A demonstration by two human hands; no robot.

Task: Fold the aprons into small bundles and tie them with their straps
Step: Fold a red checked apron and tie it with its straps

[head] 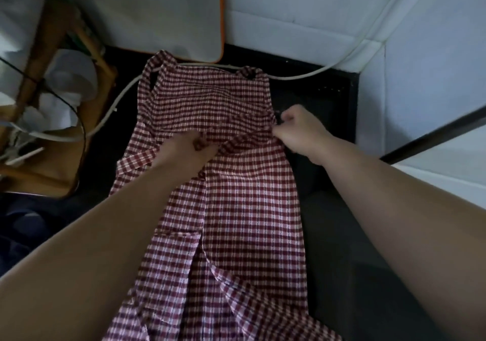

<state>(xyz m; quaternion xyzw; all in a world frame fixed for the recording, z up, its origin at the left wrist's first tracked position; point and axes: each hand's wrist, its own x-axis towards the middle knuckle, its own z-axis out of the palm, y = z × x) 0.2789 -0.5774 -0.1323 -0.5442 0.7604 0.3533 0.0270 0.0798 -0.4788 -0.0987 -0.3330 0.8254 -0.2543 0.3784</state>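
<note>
On the head view I see the red-and-white checked cotton apron [236,182] spread lengthwise on the dark tabletop [328,235]; my left hand [189,153] bunches cloth at its waist; my right hand [299,132] pinches its right edge

The black surface [328,235] carries the red-checked apron [236,209], with a white cable [294,78] behind it.

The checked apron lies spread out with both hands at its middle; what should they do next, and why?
Probably fold the apron crosswise at the waist: the left hand and right hand both pinch cloth along that line, and it lies at full length.
</note>
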